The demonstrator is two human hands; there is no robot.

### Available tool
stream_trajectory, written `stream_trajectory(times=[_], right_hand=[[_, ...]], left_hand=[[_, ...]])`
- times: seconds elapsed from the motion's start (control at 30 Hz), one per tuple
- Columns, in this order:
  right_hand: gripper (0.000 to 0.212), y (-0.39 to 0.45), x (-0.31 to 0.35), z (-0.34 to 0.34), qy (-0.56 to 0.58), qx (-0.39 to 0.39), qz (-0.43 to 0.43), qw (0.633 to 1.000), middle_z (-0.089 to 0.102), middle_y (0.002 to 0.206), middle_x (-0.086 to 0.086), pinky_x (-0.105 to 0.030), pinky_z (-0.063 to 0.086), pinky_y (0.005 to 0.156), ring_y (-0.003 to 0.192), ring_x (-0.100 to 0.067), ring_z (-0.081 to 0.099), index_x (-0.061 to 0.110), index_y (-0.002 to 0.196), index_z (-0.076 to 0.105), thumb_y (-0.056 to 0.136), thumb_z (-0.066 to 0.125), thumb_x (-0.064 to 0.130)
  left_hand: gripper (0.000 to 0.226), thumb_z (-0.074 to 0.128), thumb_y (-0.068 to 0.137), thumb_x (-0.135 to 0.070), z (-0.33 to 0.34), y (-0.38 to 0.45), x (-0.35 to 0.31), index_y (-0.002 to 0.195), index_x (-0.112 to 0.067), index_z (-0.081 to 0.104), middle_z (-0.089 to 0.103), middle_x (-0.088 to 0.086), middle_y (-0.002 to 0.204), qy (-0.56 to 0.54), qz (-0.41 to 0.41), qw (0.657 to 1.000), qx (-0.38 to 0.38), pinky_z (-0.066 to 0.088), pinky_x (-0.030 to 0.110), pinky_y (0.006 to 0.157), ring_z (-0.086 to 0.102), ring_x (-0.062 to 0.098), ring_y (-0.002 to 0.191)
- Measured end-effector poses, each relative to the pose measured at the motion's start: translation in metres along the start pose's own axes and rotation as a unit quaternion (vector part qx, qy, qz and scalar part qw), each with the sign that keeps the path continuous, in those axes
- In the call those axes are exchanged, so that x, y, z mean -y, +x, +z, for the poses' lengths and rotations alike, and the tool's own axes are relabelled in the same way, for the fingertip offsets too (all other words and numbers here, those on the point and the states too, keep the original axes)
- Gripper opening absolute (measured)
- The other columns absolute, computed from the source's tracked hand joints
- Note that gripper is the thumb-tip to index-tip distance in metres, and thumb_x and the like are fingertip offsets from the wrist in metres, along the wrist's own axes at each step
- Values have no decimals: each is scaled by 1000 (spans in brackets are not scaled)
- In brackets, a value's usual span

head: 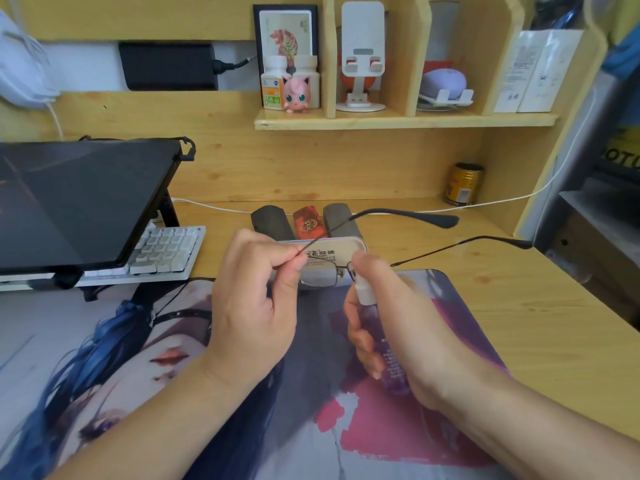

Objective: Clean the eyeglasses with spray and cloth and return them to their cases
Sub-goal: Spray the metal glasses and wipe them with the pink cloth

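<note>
Two bare forearms reach forward over a printed desk mat [398, 427] showing an illustrated figure with blue hair. At the left, the left hand [254, 306] pinches one arm of a pair of thin metal eyeglasses [323, 273] between thumb and forefinger, holding them up above the mat. Both arms of the eyeglasses are unfolded and point away to the right. At the right, the right hand [391, 323] is wrapped around a small purple spray bottle [381, 344], with the thumb resting on its white nozzle, which sits just beside the lenses. Behind the eyeglasses lies a silver metal case [323, 245] with printed characters on its lid. Behind that case sit two dark cases [270, 220] with a red case [306, 221] between them. A white keyboard [166, 251] and a dark tilted screen [79, 202] stand to the left on the wooden desk [554, 323].
</note>
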State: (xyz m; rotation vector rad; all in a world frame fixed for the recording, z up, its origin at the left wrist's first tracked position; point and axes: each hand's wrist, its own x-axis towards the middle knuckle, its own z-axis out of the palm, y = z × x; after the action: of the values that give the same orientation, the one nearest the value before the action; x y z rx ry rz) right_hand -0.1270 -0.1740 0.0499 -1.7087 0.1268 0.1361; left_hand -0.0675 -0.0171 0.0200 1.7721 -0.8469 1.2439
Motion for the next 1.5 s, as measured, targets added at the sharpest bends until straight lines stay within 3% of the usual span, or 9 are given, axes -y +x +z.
stream_trajectory(times=[0.1,0.2,0.27,0.33,0.43,0.57,0.97,1.27,1.5], right_hand=[[69,-1,-3,-1,2,-4,-23,1000,43,54,-13,-29,33,45,41,-22,37,11,60,50,88,37,73],[81,-4,-6,2,-29,-26,-73,997,44,52,-11,-30,35,47,43,-21,40,7,58,48,81,32,83],[88,-5,-11,6,-73,-51,-119,989,42,50,-9,-33,34,51,46,-18,39,-1,64,45,77,28,85],[91,-5,-16,12,-110,-78,-172,976,40,51,-13,-40,34,52,49,-21,37,-3,68,43,77,28,86],[95,-3,-21,20,-137,-104,-214,962,37,61,-23,-52,37,55,56,-33,37,-4,69,38,78,28,90],[81,3,-23,24,-167,-133,-240,947,40,58,-18,-52,39,55,60,-35,42,-2,66,42,86,29,75],[76,9,-23,17,-174,-175,-252,936,41,57,-20,-51,39,55,59,-34,42,-2,63,39,88,28,68],[82,18,-15,-24,-11,-203,-214,955,41,47,-10,-22,29,39,41,-17,36,-3,60,45,77,33,76],[73,18,-15,-23,3,-197,-225,954,41,46,-10,-20,26,40,41,-17,35,-3,59,45,82,37,65]], left_hand=[[5,58,96,-2,-2,2,-2,95,-7,58,54,5,86,6,-48,999,-9,40,22,75,51,20,79],[13,59,100,-11,-4,7,-3,88,-17,62,62,0,83,-22,-247,969,-7,48,31,74,60,20,79],[18,60,100,-16,-6,11,-2,83,-20,65,63,-1,74,-98,-396,913,-7,48,34,73,59,16,70],[19,58,100,-10,-9,17,-4,83,-13,65,56,2,66,-240,-515,822,-28,47,34,68,51,14,61],[16,56,98,-2,-11,24,-8,85,-6,63,53,4,64,-364,-608,704,-45,48,25,55,48,11,54],[13,59,96,-5,-11,24,-12,85,-6,66,58,2,64,-402,-653,642,-10,49,20,49,51,8,50],[5,65,92,-6,-9,22,-13,94,-2,67,60,3,64,-396,-675,622,-5,49,17,46,55,8,49],[4,66,87,-5,-16,26,-1,90,-1,68,60,4,64,-408,-680,608,-52,48,18,47,54,8,49],[6,63,93,-4,-15,23,-2,90,-1,68,59,4,63,-400,-677,616,-40,46,18,46,52,9,48]])
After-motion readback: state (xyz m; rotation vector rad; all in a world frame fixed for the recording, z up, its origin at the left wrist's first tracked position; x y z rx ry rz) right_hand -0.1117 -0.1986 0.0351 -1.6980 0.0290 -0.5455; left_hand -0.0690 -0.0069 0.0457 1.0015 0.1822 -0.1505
